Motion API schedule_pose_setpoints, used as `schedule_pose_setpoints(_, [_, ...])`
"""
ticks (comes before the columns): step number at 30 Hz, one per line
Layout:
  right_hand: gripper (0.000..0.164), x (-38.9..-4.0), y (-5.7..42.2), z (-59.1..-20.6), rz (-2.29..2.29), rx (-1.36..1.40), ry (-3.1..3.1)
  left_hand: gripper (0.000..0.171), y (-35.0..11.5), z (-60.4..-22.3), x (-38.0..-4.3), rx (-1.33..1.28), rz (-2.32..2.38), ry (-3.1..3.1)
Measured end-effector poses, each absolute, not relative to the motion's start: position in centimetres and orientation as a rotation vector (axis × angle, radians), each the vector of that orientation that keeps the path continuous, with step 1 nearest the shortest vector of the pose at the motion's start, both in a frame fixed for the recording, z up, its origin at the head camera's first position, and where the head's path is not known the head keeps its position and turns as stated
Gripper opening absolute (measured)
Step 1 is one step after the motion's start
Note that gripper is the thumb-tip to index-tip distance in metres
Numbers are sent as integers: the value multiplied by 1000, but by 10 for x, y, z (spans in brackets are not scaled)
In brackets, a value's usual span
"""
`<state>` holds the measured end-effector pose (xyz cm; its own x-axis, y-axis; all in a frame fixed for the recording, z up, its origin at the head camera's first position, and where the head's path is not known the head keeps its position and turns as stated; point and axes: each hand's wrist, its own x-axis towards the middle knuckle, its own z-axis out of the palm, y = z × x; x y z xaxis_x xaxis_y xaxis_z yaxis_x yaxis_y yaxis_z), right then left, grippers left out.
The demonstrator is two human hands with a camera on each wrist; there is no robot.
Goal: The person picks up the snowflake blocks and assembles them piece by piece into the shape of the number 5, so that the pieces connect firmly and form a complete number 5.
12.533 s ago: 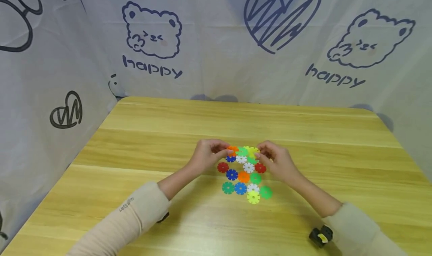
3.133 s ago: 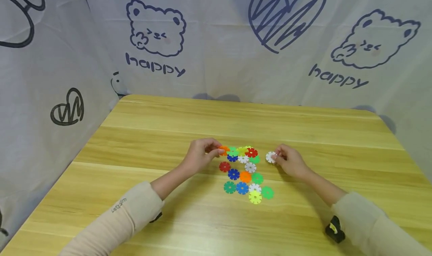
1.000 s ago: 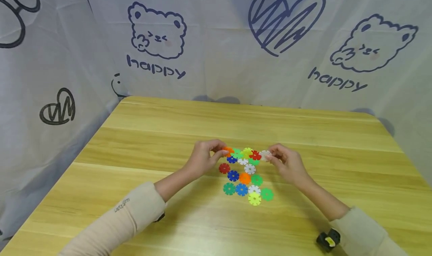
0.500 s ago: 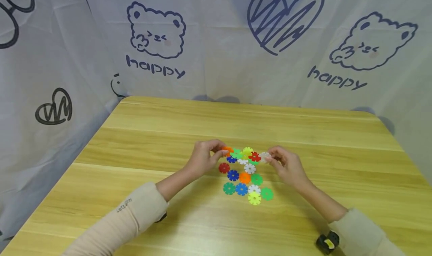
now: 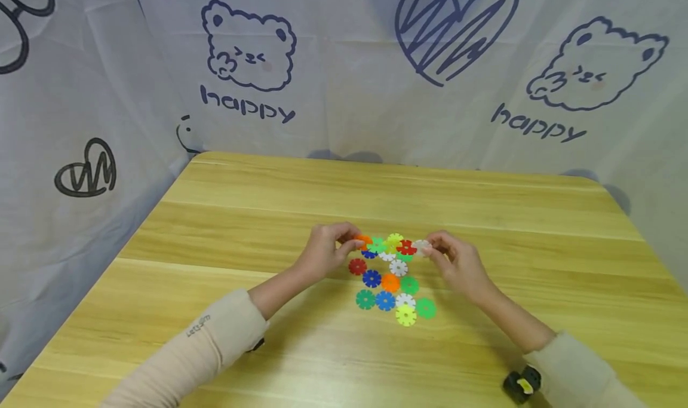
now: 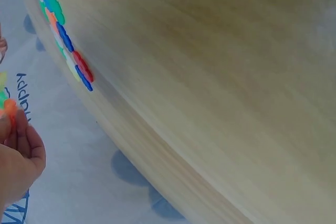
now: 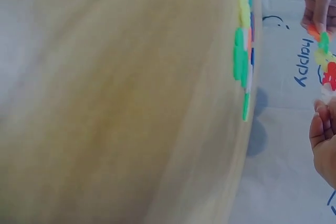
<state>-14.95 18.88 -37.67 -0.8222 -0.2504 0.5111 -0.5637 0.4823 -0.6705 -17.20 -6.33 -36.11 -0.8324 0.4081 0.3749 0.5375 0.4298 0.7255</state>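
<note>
Forearms (image 5: 276, 293) angled toward table's (image 5: 301, 187) far edge; notched orange disc (image 5: 365, 240) pinched by left hand (image 5: 325, 249), white disc (image 5: 421, 247) by right hand (image 5: 461, 261).

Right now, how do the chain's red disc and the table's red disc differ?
The chain's red disc is raised off the table; the other red disc lies flat on it. The chain's one is nearer the right hand, the other the left hand. Both are notched.
</note>
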Motion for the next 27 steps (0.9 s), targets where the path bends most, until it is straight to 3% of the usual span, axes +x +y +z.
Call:
schedule_pose_setpoints(13, [14, -166, 189, -355, 1275, 713, -2385, 9, -63, -361, -170, -844, -1385, -2729])
schedule_pose_setpoints(27, [6, -178, 158, -325, 1343, 620, -2315, 10, -52, -363, -168, -820, -1471, -2779])
